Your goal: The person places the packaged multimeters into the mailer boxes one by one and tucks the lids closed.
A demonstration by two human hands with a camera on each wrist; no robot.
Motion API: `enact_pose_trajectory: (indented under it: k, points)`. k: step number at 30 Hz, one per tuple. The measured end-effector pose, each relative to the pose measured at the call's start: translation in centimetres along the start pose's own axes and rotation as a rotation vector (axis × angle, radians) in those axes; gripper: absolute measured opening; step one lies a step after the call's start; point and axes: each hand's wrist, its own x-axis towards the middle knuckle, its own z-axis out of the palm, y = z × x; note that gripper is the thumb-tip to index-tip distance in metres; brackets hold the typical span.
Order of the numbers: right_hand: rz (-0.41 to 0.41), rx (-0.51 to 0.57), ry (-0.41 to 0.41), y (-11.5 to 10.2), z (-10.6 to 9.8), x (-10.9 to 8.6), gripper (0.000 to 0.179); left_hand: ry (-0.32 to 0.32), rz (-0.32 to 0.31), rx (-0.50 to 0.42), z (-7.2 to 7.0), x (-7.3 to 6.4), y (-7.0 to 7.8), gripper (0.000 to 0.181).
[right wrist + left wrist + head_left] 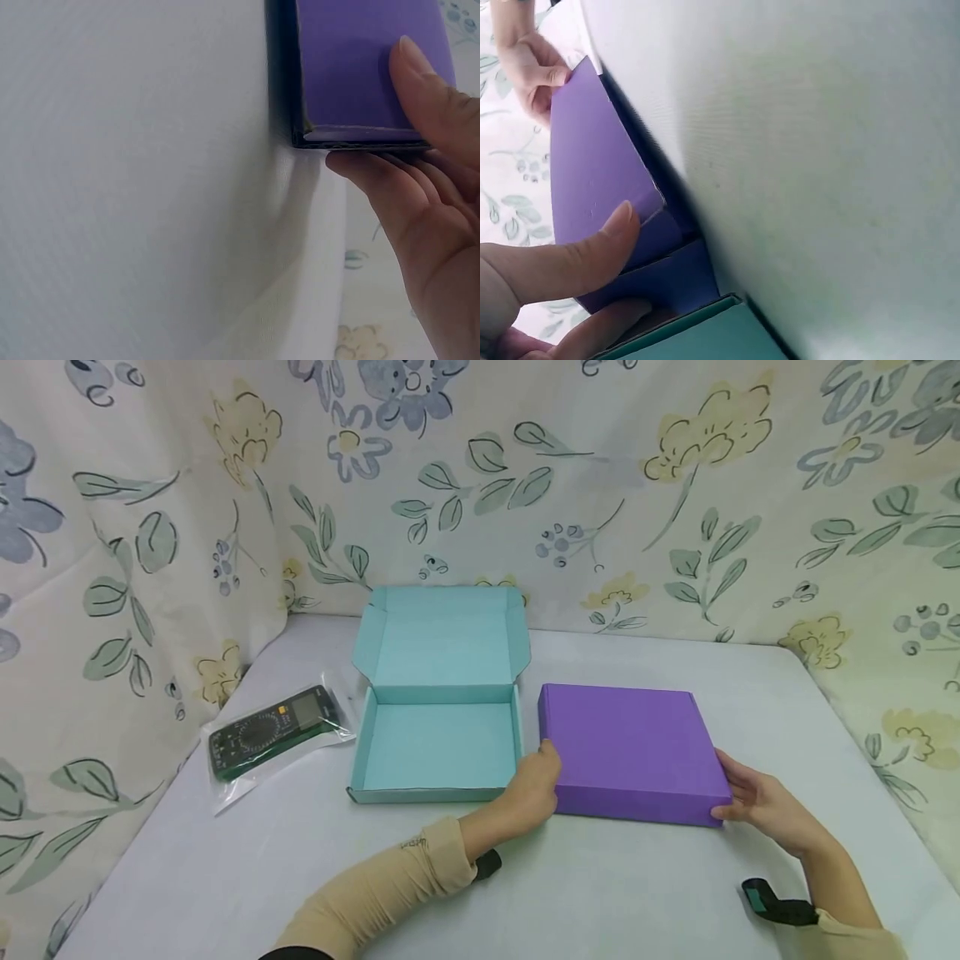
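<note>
A closed purple cardboard box (630,747) lies flat on the right half of the table. My left hand (528,789) holds its left end; in the left wrist view the thumb (615,240) lies on the purple panel and the fingers reach along the side. At the right end my right hand (768,806) grips the front corner, thumb (424,79) on one face and fingers against the adjoining one. An open light-teal box (427,795) stands just left of the purple one, its lid (450,639) raised at the back and its inside bare.
On the left, a black and green digital multimeter (262,731) lies in a clear plastic bag (232,797). Behind the white table (615,893) hangs a floral curtain (600,485), which also runs along both sides.
</note>
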Motion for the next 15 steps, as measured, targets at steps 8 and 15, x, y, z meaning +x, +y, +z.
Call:
enact_pose_trajectory:
  k: [8,15]
  points:
    - [0.073,-0.077,0.074,-0.4,0.4,0.4,0.089,0.092,0.012,0.093,0.3,0.2,0.2,0.027]
    - [0.174,-0.238,0.082,-1.5,0.8,-0.1,0.093,-0.066,-0.034,-0.084,-0.3,0.2,-0.1,0.062]
